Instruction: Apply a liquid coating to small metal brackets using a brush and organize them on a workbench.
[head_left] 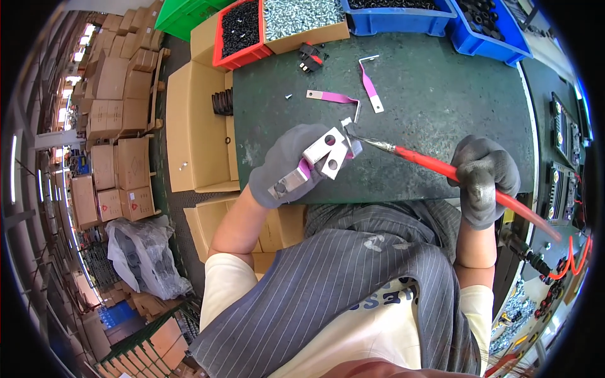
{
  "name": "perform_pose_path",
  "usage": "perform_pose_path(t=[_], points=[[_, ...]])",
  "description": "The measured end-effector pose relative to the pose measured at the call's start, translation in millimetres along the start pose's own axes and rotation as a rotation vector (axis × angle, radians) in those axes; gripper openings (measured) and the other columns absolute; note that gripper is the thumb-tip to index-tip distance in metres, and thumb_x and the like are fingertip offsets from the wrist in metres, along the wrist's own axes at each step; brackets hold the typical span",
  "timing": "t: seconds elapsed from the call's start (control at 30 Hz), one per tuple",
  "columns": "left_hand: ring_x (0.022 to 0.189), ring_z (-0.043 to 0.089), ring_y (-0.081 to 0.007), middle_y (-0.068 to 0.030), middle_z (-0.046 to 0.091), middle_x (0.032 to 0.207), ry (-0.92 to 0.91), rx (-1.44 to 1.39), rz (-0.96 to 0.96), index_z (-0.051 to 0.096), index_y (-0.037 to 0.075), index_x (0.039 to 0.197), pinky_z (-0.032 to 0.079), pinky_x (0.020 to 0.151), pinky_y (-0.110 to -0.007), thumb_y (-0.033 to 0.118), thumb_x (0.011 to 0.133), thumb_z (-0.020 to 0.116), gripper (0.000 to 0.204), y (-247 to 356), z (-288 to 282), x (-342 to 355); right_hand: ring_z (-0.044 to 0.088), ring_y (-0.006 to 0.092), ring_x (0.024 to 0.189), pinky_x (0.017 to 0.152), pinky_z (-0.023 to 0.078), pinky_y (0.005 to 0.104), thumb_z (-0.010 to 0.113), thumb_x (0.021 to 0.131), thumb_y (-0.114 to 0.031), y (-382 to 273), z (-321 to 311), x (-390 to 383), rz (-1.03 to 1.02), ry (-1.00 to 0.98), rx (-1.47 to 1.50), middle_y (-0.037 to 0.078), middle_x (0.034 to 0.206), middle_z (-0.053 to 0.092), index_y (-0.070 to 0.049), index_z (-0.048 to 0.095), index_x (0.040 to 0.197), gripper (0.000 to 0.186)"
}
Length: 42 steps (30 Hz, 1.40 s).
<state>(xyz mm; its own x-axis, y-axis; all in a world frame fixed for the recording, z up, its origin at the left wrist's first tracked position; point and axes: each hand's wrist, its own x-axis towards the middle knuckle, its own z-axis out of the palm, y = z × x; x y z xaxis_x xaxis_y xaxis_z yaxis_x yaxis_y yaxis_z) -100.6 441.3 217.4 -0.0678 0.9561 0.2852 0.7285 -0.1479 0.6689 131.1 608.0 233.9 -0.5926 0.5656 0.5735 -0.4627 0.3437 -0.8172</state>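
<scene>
— Holding bent metal brackets with purple sleeves in the left hand, fingers clamped, just above the green surface?
— Yes. Right hand closed on red-handled tool, tip at the brackets; best kept steady.

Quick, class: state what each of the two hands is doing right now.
Left hand: closed, holding metal brackets with pink sleeves.
Right hand: closed, gripping a red-handled tool.

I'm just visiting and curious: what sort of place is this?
Probably a small assembly workshop: bins of screws line the green bench, stacked cartons fill the floor, and the left hand holds metal brackets.
</scene>
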Motion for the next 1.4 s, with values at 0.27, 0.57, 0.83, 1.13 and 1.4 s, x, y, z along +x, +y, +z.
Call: perform_pose_path(t=[0.27, 0.57, 0.83, 1.13, 1.4], points=[[0.077, 0.058, -0.0296, -0.0124, 0.060, 0.087, -0.007, 0.029, 0.041, 0.056, 0.002, 0.097, 0.047, 0.069, -0.035, 0.013, 0.075, 0.065, 0.026, 0, -2, -2, 0.046, 0.0163, 0.051, 0.047, 0.038, 0.0289, 0.059, 0.080, -0.017, -2, 9, -4, 0.076, 0.095, 0.067, 0.007, 0.057, 0.049, -0.005, 0.051, 0.070, 0.017], [0.080, 0.059, -0.0298, -0.0105, 0.060, 0.091, 0.000, 0.182, -0.237, 0.058, 0.007, 0.101, 0.047, 0.071, -0.038, 0.023, 0.075, 0.066, 0.032, -43, -16, 38, 0.035, 0.0067, 0.041, 0.038, 0.025, 0.0205, 0.051, 0.088, -0.029, 11, -13, -9, 0.356, 0.514, 0.009, 0.003, 0.053, 0.043, -0.007, 0.044, 0.071, 0.029], [0.086, 0.055, -0.0305, -0.0110, 0.058, 0.095, -0.140, 0.753, 0.016, 0.059, 0.009, 0.104, 0.044, 0.076, -0.036, 0.032, 0.075, 0.063, 0.038, -66, 10, 60, 0.037, 0.0066, 0.043, 0.039, 0.027, 0.0203, 0.052, 0.087, -0.025, 27, -15, -26, 0.442, 0.463, 0.047, 0.003, 0.057, 0.046, -0.006, 0.048, 0.075, 0.024], [0.074, 0.055, -0.0113, -0.0065, 0.060, 0.083, -0.018, -0.511, -0.508, 0.058, 0.000, 0.096, 0.045, 0.066, -0.027, 0.014, 0.076, 0.063, 0.024, -16, 5, 35, 0.035, 0.0095, 0.043, 0.040, 0.026, 0.0236, 0.055, 0.084, -0.033, 6, -4, -26, 0.056, 0.320, -0.087, 0.002, 0.055, 0.041, -0.008, 0.042, 0.067, 0.032], [0.071, 0.051, -0.0101, -0.0024, 0.057, 0.082, 0.138, -0.591, -0.262, 0.057, 0.001, 0.098, 0.044, 0.063, -0.025, 0.016, 0.078, 0.062, 0.025, 5, 8, 29, 0.050, 0.0196, 0.048, 0.045, 0.039, 0.0307, 0.068, 0.070, -0.025, -11, -3, -20, -0.085, 0.143, -0.085, 0.004, 0.057, 0.051, -0.008, 0.052, 0.063, 0.024]])
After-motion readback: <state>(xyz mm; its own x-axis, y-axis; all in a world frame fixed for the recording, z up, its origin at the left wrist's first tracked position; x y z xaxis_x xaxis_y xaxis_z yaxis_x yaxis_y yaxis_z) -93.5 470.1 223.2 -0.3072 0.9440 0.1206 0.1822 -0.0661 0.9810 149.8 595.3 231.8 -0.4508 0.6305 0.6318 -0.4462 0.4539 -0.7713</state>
